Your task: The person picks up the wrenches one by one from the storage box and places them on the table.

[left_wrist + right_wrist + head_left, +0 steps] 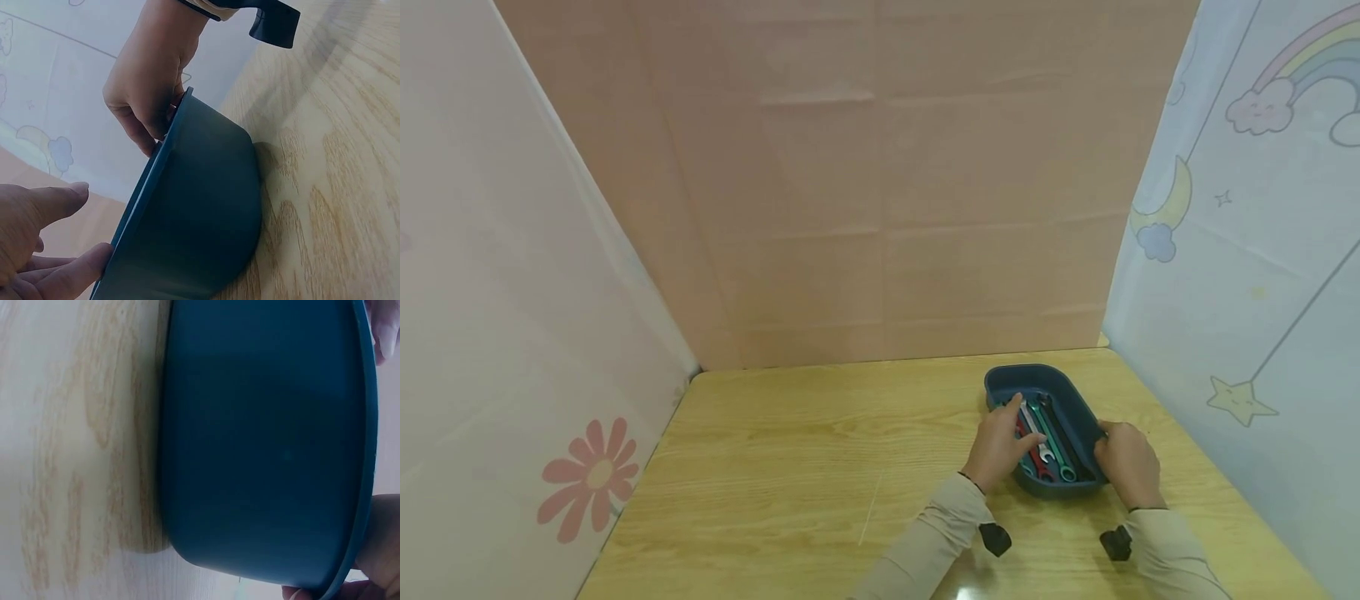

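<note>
A dark blue tray (1026, 372) sits on the right of the wooden table and holds several wrenches: a silver one (1033, 422), a red one (1038, 459) and a teal one (1061, 455). My left hand (1000, 446) reaches in over the tray's near left rim, its straight fingers resting on the wrenches. My right hand (1126, 462) grips the right rim. The left wrist view shows the tray's outer wall (200, 212), with the right hand (147, 87) curled over the rim and the left hand (37, 244) at the rim. In the right wrist view the tray wall (262, 444) fills the frame.
The wooden table (820, 467) stretches bare to the left of the tray. A pink panel (880, 183) closes the back, a flower-print sheet (512, 333) the left, and a rainbow-print sheet (1262, 250) stands close by the tray on the right.
</note>
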Available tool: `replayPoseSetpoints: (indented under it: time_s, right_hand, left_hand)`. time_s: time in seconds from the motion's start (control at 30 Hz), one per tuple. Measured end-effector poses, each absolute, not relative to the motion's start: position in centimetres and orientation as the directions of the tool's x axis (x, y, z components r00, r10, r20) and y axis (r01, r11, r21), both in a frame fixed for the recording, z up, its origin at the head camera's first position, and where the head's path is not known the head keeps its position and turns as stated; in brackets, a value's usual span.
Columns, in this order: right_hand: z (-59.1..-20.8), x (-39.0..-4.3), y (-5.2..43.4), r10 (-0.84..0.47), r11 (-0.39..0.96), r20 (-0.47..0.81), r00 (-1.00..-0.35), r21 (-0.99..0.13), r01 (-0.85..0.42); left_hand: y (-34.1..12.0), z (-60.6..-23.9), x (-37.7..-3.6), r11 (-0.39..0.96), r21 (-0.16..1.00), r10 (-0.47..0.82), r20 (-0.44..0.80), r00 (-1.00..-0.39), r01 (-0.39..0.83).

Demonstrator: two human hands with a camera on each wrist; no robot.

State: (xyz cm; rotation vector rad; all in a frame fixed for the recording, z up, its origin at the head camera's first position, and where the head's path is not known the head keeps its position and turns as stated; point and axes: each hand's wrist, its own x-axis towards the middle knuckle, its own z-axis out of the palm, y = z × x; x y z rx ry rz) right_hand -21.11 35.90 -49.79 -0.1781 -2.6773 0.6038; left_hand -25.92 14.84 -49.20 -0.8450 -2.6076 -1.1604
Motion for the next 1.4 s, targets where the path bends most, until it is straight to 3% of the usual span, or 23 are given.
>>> replayPoseSetpoints:
  time_s: [0.4,0.77,1.4]
  right_hand:
    - [-49.7,-20.9,35.6,0.2,0.902,0.342,-0.918,-0.43,0.036]
    - [-49.8,-20.9,35.7,0.204,0.902,0.312,-0.928,-0.429,0.054]
    - [-49.6,-21.2,36.0,0.206,0.906,0.326,-0.923,-0.42,0.054]
  left_hand:
    - [15.5,-48.9,-26.6,0.597,0.588,0.447,0.321,-0.835,0.545]
    - [16.6,-48.0,-26.4,0.694,0.549,0.414,0.225,-0.882,0.465]
    - [16.8,-47.9,-27.1,0.694,0.532,0.427,0.237,-0.873,0.484]
